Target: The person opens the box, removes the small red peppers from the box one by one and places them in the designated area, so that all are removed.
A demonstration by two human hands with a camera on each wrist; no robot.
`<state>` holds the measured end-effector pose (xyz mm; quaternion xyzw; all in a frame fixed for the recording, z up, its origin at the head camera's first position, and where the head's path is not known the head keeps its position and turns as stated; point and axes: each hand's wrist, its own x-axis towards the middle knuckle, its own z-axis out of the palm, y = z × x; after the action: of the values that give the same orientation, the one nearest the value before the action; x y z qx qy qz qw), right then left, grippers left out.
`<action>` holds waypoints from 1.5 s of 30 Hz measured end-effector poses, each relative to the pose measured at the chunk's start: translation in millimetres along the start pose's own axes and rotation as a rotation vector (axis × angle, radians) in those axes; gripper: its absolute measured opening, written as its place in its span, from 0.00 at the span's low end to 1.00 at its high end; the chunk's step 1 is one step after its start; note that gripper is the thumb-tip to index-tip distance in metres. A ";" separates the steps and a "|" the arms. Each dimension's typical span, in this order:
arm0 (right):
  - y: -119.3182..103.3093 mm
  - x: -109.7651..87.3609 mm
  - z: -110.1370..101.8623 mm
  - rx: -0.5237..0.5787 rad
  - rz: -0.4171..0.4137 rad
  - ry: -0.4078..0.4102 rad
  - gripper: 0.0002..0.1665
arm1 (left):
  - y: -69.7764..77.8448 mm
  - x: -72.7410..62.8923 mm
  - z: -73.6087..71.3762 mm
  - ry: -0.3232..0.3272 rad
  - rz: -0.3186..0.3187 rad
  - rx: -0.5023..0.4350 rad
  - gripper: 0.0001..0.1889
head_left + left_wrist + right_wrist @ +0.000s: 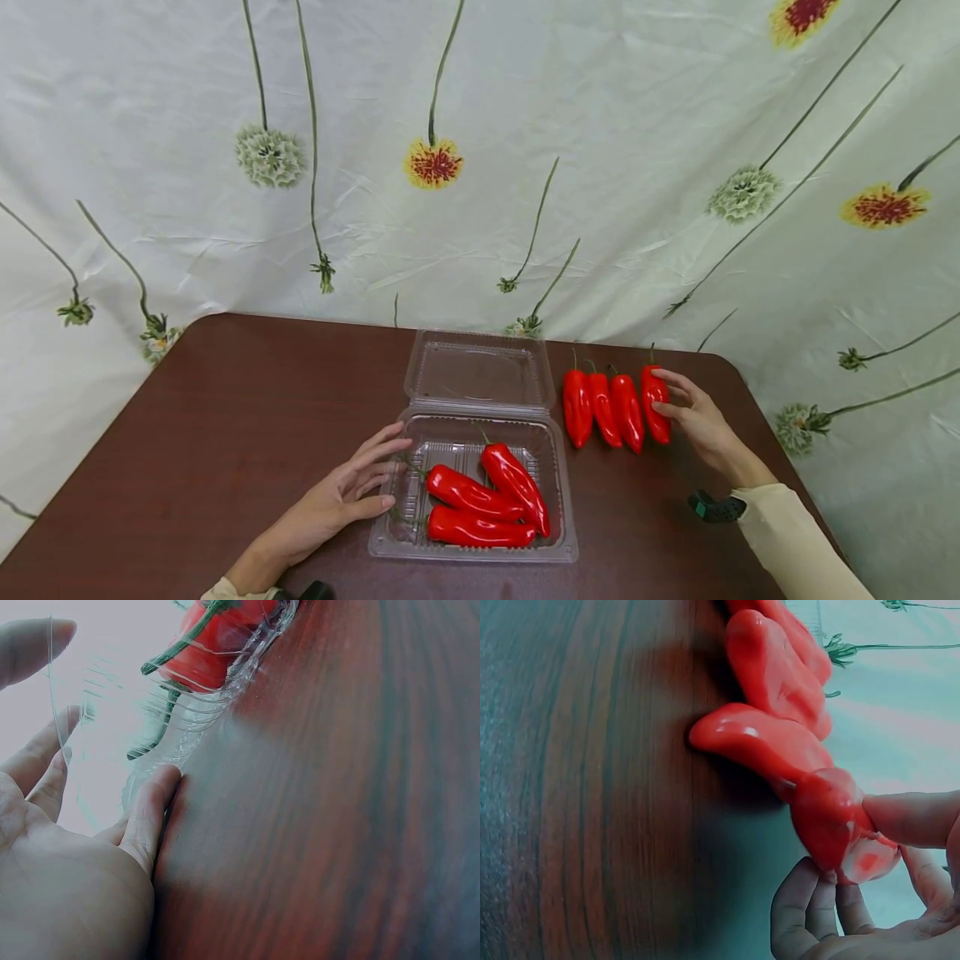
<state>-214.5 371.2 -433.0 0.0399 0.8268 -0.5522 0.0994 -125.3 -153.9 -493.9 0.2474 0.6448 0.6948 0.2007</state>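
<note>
An open clear plastic clamshell container [450,433] sits on the brown table [225,400], its lid [478,371] lying flat behind it. Three red peppers [472,493] lie inside. Several more red peppers [603,408] stand in a row to the container's right. My right hand [675,404] pinches the rightmost pepper [651,385]; in the right wrist view the thumb [907,817] presses that pepper [832,817] and the fingers [802,907] curl beneath it. My left hand [378,479] rests with relaxed fingers [146,814] against the container's left wall [225,682].
A white floral cloth [480,167] hangs behind the table. The table's right edge [780,467] lies close to my right forearm. A dark band [712,507] sits on the right wrist. Bare tabletop stretches to the left of the container.
</note>
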 end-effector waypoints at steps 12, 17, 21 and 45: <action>3.1 4.7 3.7 -0.029 0.034 0.000 0.37 | 0.6 0.7 -0.8 0.008 -0.014 0.019 0.34; 6.0 4.5 4.3 -0.057 0.066 0.015 0.36 | -1.6 0.0 -0.8 0.008 -0.006 0.017 0.34; 9.7 3.6 5.0 -0.066 0.085 0.010 0.36 | -2.6 -0.2 -0.6 0.007 -0.006 0.015 0.34; 13.5 5.1 10.0 -0.075 0.110 0.030 0.36 | -2.7 -0.6 -0.3 0.001 0.004 -0.009 0.34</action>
<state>-216.0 367.0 -450.0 0.0898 0.8448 -0.5141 0.1184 -125.1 -154.2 -496.7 0.2473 0.6413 0.6983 0.2000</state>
